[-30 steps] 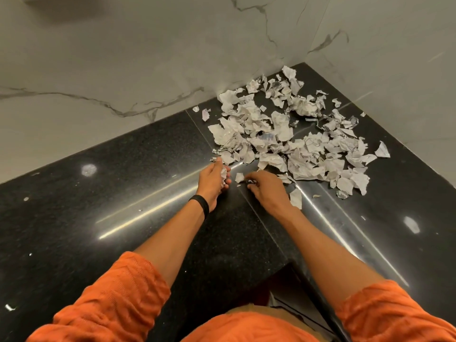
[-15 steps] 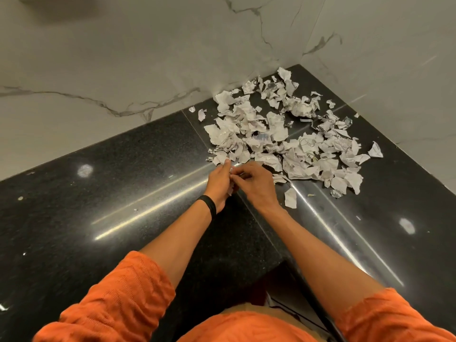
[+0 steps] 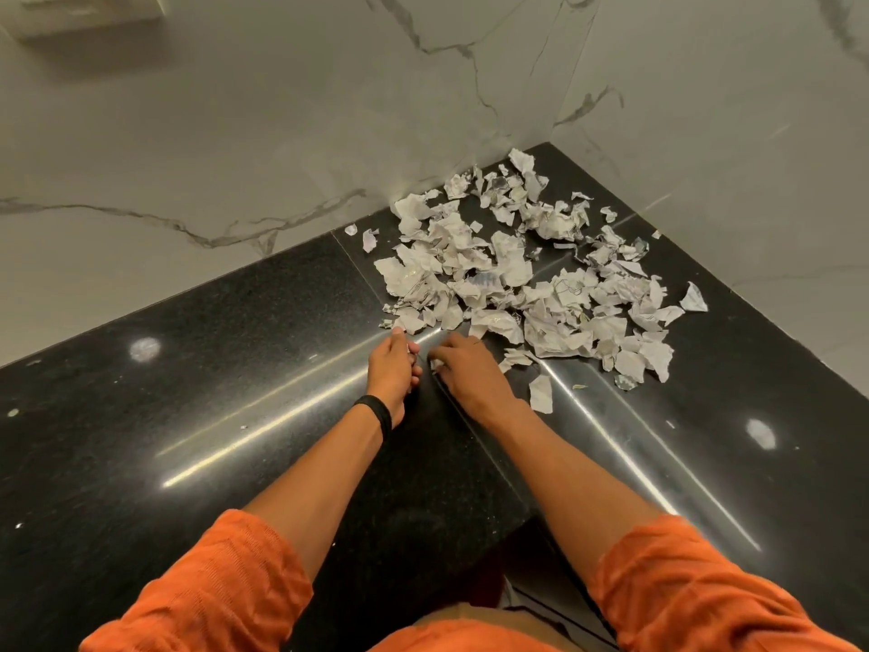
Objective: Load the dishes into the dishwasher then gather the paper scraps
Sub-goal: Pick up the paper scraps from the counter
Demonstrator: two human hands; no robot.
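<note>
Black counter (image 3: 188, 416), marble walls (image 3: 235, 134); paper scraps (image 3: 517, 284) in corner; left hand (image 3: 392, 367), right hand (image 3: 465, 371) each pinching some.

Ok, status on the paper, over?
Left hand curled round scraps. Right hand pinching a scrap off the counter. Pile mostly ungathered. Nothing in the way.

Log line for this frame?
phase: gathering | left hand: holds gathered scraps | right hand: pinches loose scrap | pile: on counter corner
</note>
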